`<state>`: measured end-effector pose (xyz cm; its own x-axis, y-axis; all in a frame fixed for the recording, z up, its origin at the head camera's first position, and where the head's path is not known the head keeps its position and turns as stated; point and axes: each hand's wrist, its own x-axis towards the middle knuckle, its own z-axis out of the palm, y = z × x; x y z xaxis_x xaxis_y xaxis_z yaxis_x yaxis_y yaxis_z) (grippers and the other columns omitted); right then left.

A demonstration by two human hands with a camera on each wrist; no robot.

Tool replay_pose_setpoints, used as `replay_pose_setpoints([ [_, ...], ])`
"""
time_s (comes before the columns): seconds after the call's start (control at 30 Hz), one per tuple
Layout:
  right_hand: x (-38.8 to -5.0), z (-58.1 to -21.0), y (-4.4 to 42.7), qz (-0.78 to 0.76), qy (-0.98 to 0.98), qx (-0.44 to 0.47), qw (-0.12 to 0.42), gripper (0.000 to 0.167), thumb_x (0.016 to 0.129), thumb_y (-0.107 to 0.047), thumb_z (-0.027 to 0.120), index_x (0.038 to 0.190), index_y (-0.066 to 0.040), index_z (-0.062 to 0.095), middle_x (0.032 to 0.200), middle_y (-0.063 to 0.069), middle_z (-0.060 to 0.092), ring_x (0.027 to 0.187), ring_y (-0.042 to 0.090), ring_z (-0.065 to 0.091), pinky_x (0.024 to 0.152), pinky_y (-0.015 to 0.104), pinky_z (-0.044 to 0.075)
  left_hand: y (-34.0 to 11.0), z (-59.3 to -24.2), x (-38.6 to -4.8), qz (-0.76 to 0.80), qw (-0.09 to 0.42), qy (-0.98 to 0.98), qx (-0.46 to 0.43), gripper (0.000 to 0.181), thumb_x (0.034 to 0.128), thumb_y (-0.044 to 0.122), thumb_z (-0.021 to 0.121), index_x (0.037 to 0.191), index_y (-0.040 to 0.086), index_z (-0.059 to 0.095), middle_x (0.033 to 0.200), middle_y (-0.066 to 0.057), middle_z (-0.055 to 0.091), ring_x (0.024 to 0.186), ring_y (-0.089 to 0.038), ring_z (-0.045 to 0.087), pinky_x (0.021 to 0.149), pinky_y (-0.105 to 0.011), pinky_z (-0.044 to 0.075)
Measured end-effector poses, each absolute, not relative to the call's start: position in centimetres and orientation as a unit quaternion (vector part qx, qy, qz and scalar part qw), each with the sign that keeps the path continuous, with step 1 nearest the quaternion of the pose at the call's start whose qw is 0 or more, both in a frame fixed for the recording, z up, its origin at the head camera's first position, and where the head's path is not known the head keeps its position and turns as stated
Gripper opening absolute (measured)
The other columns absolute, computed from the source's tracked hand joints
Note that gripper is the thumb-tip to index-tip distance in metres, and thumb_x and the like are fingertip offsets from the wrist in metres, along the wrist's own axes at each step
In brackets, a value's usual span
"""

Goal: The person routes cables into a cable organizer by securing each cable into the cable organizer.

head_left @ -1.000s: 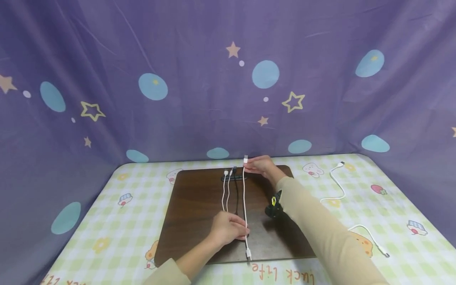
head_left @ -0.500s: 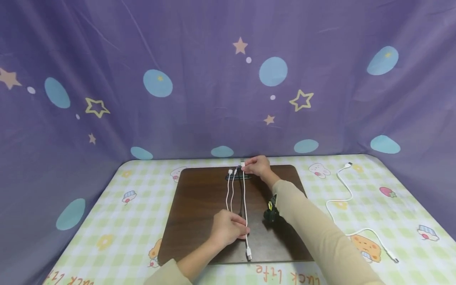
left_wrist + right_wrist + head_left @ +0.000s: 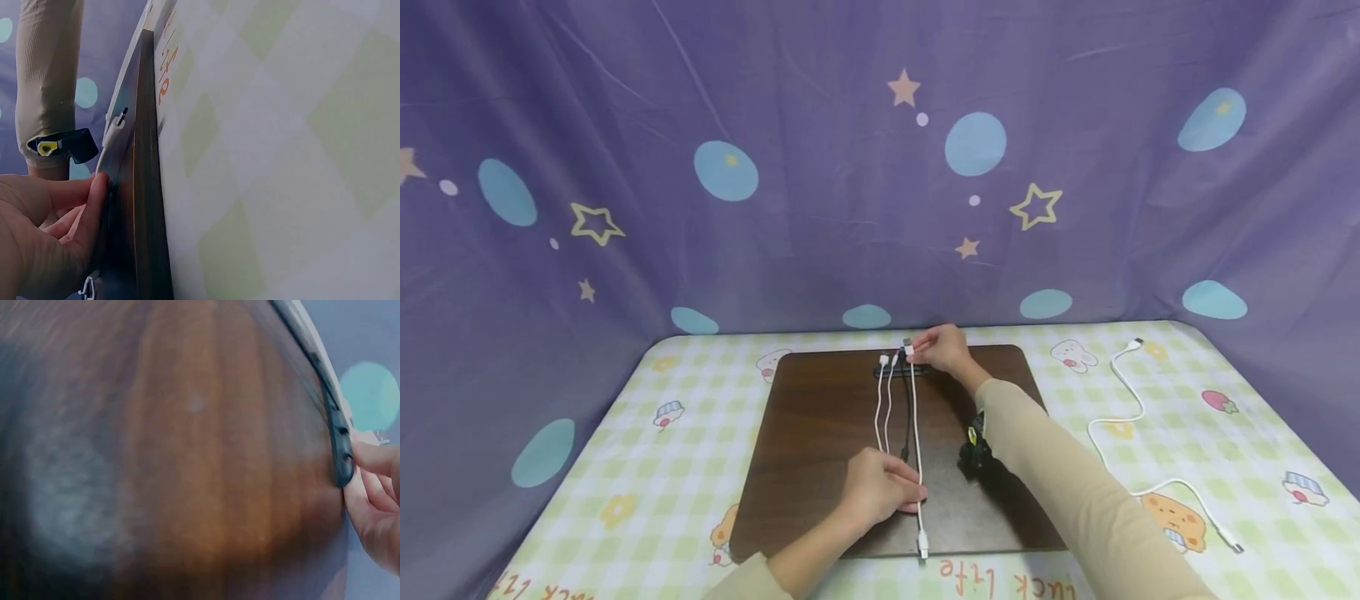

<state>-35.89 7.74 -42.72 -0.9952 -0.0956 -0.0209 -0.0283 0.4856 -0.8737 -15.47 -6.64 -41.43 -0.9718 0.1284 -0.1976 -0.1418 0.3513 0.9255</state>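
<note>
A white USB cable (image 3: 916,433) is stretched lengthwise over the brown wooden board (image 3: 812,433). Near its far plug, my right hand (image 3: 943,348) pinches it between thumb and fingers. My left hand (image 3: 880,487) pinches the same cable close to the near end, where the other plug (image 3: 114,130) sticks out past the fingers. Below the right hand lies a dark cable clip strip (image 3: 340,450) with notches, near the board's far edge. Two white cables (image 3: 878,408) and a black cable (image 3: 914,408) run from that strip toward my left hand, side by side.
On the checked tablecloth (image 3: 692,467) right of the board, a loose white cable (image 3: 1138,400) lies in curves, partly behind the right sleeve (image 3: 1060,475). A purple patterned curtain (image 3: 820,167) stands behind the table. A dark wrist camera (image 3: 973,450) hangs below the right wrist.
My right hand has shifted the far plug slightly left and lower, toward the strip and the black cable. The left hand keeps its grip and has hardly moved. The head view has shifted a little.
</note>
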Motion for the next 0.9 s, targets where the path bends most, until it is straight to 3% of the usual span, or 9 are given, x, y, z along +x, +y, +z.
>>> replay_pose_setpoints([
  [0.1,-35.6,-42.4,7.3,-0.451,0.891,-0.053,-0.015,0.020,0.068,-0.006,0.084,0.083,0.002,0.074,0.080,0.013,0.076,0.057,-0.001,0.062,0.055,0.010,0.046,-6.3,-41.4,-15.4,0.564,0.103,0.819,-0.001,0.008,0.0696,-0.007,0.077,0.076,-0.006,0.071,0.066,-0.016,0.072,0.048,-0.012,0.067,0.050,-0.023,0.057],
  [0.27,-35.3,-42.5,6.7,-0.449,0.890,-0.046,-0.061,0.015,0.067,-0.002,0.083,0.079,0.001,0.074,0.077,0.015,0.075,0.054,0.002,0.061,0.051,0.011,0.046,-5.5,-41.3,-15.5,0.548,0.077,0.832,0.024,0.006,0.0690,-0.009,0.075,0.071,-0.007,0.069,0.062,-0.017,0.071,0.046,-0.016,0.067,0.046,-0.023,0.056],
  [0.5,-34.9,-42.8,6.3,-0.471,0.881,0.007,-0.042,0.015,0.068,-0.004,0.084,0.079,0.001,0.076,0.078,0.013,0.076,0.051,-0.001,0.057,0.050,0.013,0.049,-5.7,-41.3,-15.7,0.541,0.097,0.835,0.011,0.007,0.0690,-0.007,0.076,0.069,-0.005,0.070,0.061,-0.014,0.070,0.045,-0.009,0.064,0.047,-0.023,0.056],
  [0.6,-34.9,-42.5,6.2,-0.466,0.883,0.037,-0.032,0.017,0.067,-0.006,0.085,0.080,-0.001,0.076,0.079,0.012,0.076,0.054,0.006,0.064,0.057,0.018,0.055,-6.1,-41.3,-15.7,0.547,0.105,0.830,0.005,0.007,0.0702,-0.006,0.077,0.070,-0.005,0.070,0.061,-0.013,0.070,0.044,-0.007,0.063,0.048,-0.023,0.056],
  [0.7,-35.0,-42.0,6.1,-0.451,0.889,0.060,-0.041,0.021,0.065,-0.008,0.087,0.083,-0.002,0.076,0.083,0.012,0.076,0.068,0.017,0.071,0.069,0.026,0.059,-6.5,-41.0,-15.7,0.542,0.094,0.835,0.019,0.008,0.0716,-0.004,0.077,0.068,-0.005,0.070,0.059,-0.013,0.069,0.043,-0.006,0.062,0.046,-0.023,0.056],
  [0.9,-34.8,-41.8,6.6,-0.437,0.896,0.073,-0.032,0.033,0.065,-0.017,0.089,0.092,-0.002,0.075,0.091,0.011,0.076,0.087,0.026,0.071,0.085,0.033,0.058,-6.7,-40.8,-15.5,0.500,0.060,0.862,0.058,0.013,0.0721,-0.001,0.079,0.066,-0.002,0.068,0.054,-0.010,0.068,0.040,-0.007,0.060,0.040,-0.018,0.049],
])
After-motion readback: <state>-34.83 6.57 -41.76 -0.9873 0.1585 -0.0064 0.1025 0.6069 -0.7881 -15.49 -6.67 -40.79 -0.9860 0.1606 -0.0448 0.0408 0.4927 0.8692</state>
